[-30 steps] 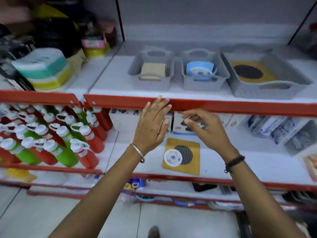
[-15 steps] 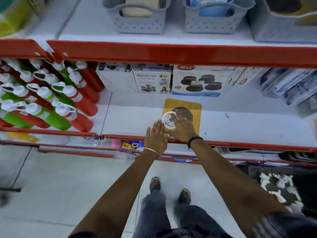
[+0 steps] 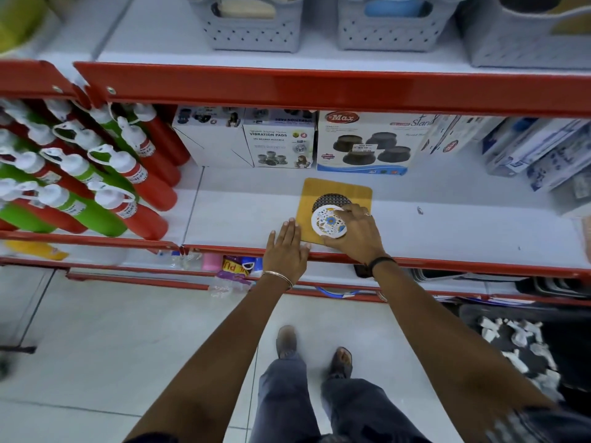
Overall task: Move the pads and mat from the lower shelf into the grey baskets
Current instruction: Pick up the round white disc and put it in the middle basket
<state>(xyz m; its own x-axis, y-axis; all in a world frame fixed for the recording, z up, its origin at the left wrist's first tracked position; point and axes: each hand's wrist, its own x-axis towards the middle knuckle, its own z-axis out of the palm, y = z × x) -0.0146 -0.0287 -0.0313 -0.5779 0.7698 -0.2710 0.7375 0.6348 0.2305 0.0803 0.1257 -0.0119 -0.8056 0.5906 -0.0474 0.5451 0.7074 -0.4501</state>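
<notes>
A yellow square mat (image 3: 339, 190) with a dark round centre lies on the lower white shelf. On its front part sits a round white pad (image 3: 327, 221) with a blue and yellow flower print. My right hand (image 3: 355, 233) wraps around that pad, fingers over its top edge and thumb under its front. My left hand (image 3: 285, 249) lies flat with fingers together on the shelf's front edge, touching the mat's left corner. Three grey baskets stand on the upper shelf: left (image 3: 246, 30), middle (image 3: 388, 30), right (image 3: 524, 43).
Boxes of vibration pads (image 3: 278, 145) and stands (image 3: 364, 145) line the back of the lower shelf. Red and green bottles (image 3: 96, 187) fill the left bay. A red shelf rail (image 3: 319, 91) overhangs the lower shelf. My feet stand on the tiled floor below.
The view has tilted down from the upper shelf. Both hands dropped from the boxes to the mat; my right hand has closed around the round pad, my left settled on the shelf edge.
</notes>
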